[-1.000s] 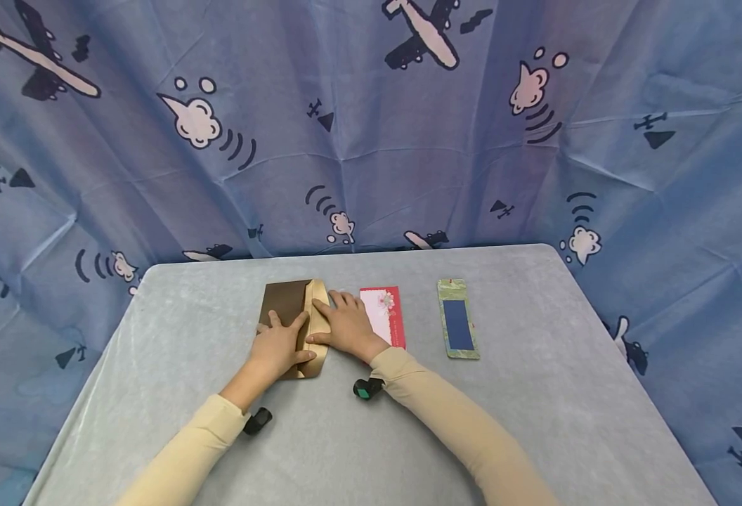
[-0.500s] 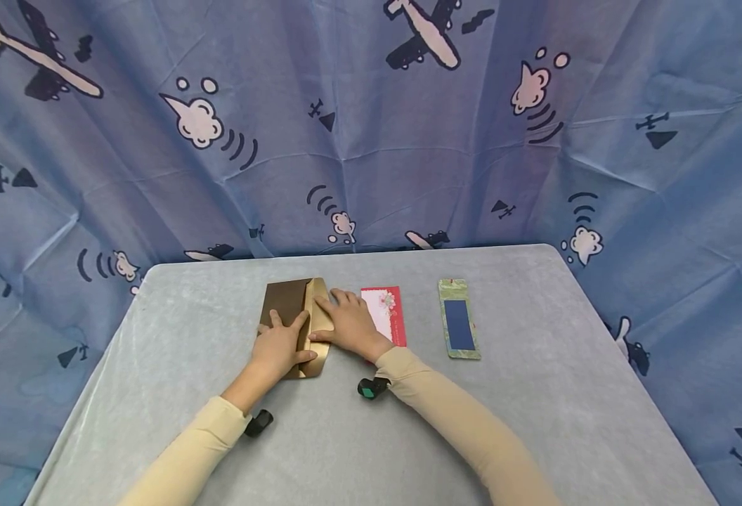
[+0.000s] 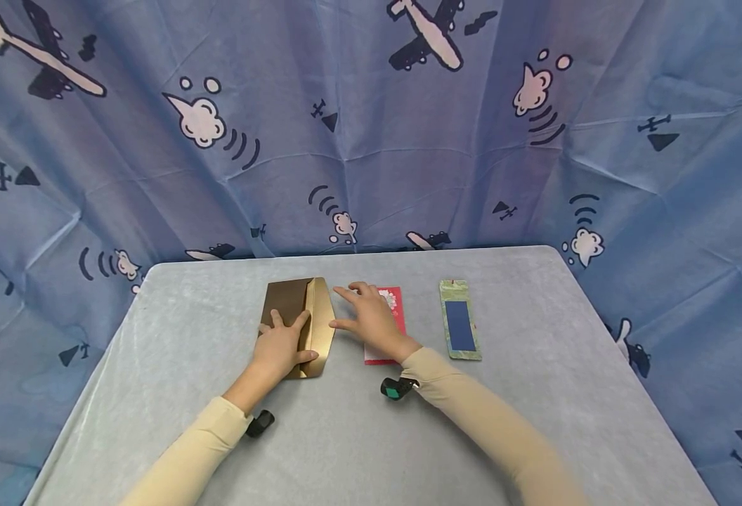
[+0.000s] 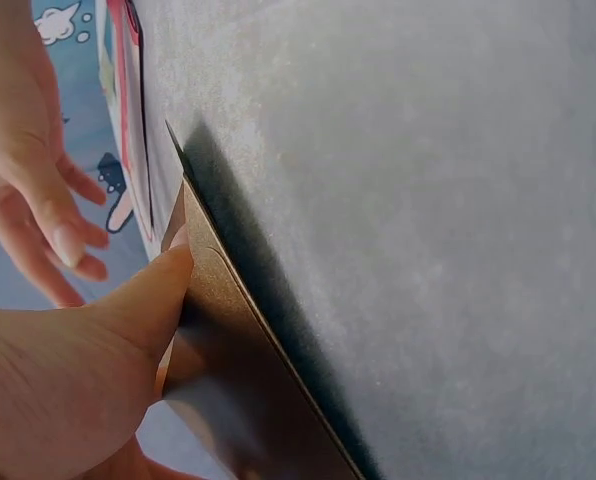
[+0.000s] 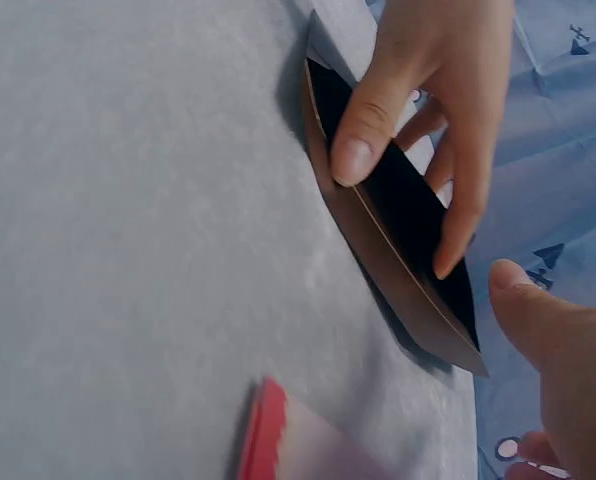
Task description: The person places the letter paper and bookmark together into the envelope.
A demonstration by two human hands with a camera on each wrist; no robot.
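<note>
A brown envelope [image 3: 287, 295] lies on the table with its gold flap [image 3: 323, 307] folded out to the right. My left hand [image 3: 276, 353] rests on it, fingers spread and thumb across the flap's fold; in the right wrist view that thumb [image 5: 356, 150] presses at the mouth, which gapes a little. Apart from the flap, my right hand [image 3: 376, 323] hangs over a red and white card [image 3: 397, 303], its fingers loosely bent with nothing between them. Part of the card is hidden beneath this hand. The left palm covers the envelope's lower middle.
To the right lies a narrow green packet [image 3: 453, 287] with a dark blue panel [image 3: 459, 325]. A pale grey cloth covers the table [image 3: 535, 393]. Behind the far edge hangs a blue curtain [image 3: 358, 176] printed with planes. Each wrist carries a small black camera.
My right hand has let go of the gold flap and moved right, over the red and white card. The left hand has stayed on the envelope.
</note>
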